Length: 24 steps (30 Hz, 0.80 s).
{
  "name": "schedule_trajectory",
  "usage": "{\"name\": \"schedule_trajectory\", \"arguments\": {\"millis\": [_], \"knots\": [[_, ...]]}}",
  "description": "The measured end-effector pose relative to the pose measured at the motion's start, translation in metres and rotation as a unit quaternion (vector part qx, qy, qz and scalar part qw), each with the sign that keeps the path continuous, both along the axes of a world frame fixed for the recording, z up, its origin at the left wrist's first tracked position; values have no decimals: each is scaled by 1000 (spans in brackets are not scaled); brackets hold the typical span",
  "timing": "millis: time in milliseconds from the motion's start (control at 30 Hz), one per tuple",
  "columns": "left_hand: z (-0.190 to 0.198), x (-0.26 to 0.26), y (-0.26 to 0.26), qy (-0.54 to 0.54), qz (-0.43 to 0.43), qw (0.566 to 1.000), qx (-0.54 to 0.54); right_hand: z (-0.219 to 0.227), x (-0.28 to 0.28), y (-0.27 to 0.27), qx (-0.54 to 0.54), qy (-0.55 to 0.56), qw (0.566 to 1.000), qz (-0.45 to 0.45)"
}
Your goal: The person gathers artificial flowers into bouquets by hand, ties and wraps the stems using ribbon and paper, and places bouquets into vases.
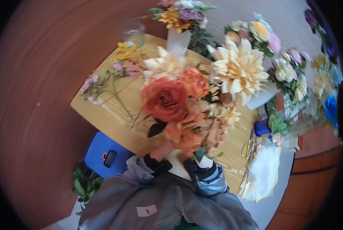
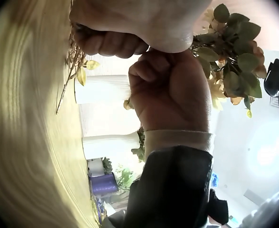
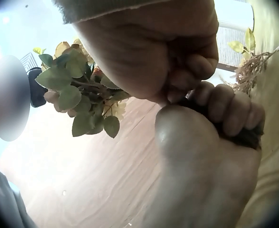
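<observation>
A bouquet of artificial flowers, with a red-orange rose (image 1: pixel 165 98), peach blooms and large cream dahlias, covers most of both hands in the head view. My left hand (image 3: pixel 210 142) curls its fingers around the dark bunched stems, seen low in the right wrist view. Close against it, toward the blooms, my right hand (image 2: pixel 170 92) has its fingers curled in at the same stems, which its palm partly hides. Green leaves (image 3: pixel 75 88) spread out beyond the right hand. Bare twiggy stem ends (image 3: pixel 251 71) show past the left hand.
Loose pink and yellow sprigs (image 1: pixel 117 67) lie on the wooden table (image 1: pixel 114 119). Scissors (image 1: pixel 248 147), a blue ribbon spool (image 1: pixel 261 127) and white wrapping sheets (image 1: pixel 262 168) lie at the right. White vases (image 1: pixel 178 39) of flowers stand behind; a blue stool (image 1: pixel 106 151) sits front left.
</observation>
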<state>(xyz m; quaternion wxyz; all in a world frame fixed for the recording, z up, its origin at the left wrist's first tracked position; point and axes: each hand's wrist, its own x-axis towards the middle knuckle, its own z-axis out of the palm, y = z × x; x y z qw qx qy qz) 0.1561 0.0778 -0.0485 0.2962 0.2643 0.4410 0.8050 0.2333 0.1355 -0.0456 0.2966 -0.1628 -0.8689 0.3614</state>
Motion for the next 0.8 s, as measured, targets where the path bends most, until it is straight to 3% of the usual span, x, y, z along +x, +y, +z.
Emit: {"name": "schedule_trajectory", "arguments": {"millis": [33, 67, 133, 367, 400, 433, 500, 533, 567, 600, 633, 667, 700, 733, 767, 800], "knots": [[5, -2, 12, 2, 20, 1000, 5, 8, 12, -6, 5, -4, 1000, 12], [3, -1, 2, 3, 40, 999, 11, 8, -9, -1, 10, -10, 1000, 23], [-1, -5, -30, 3, 69, 997, 23, 17, 0, 6, 23, -21, 999, 35], [1, -14, -33, 9, 93, 993, 79, 31, -9, 1, 83, -59, 995, 1], [0, -17, -39, 10, 94, 992, 87, 29, -9, 0, -119, -95, 988, 23], [7, -19, -14, 10, 95, 991, 95, 19, -13, -1, -118, -98, 988, 25], [11, -27, -15, 10, 98, 989, 112, 5, -25, -8, -236, -35, 969, -66], [11, -38, -22, 354, 265, 895, -56, 22, -27, -6, -162, -81, 983, -16], [13, -39, -28, 352, 267, 895, -58, 19, -31, -6, -162, -83, 983, -14], [17, -39, -34, 163, 164, 964, -131, 14, -36, -6, -107, -95, 989, 23], [30, -40, -41, -34, 53, 978, -197, 28, -48, -13, -53, -107, 991, 61], [44, -44, -49, -51, 34, 985, -159, 48, -53, -24, -199, -76, 973, 89], [41, -45, -49, -52, 37, 985, -159, 44, -60, -23, -199, -78, 972, 92], [35, -46, -49, 90, 145, 975, -143, 36, -67, -22, -98, -24, 989, 111], [25, -48, -49, 229, 248, 933, -122, 32, -72, -22, 4, 31, 991, 128], [-2, -54, -48, 192, 221, 952, -94, 30, -66, -21, 119, -41, 984, 125]]}}
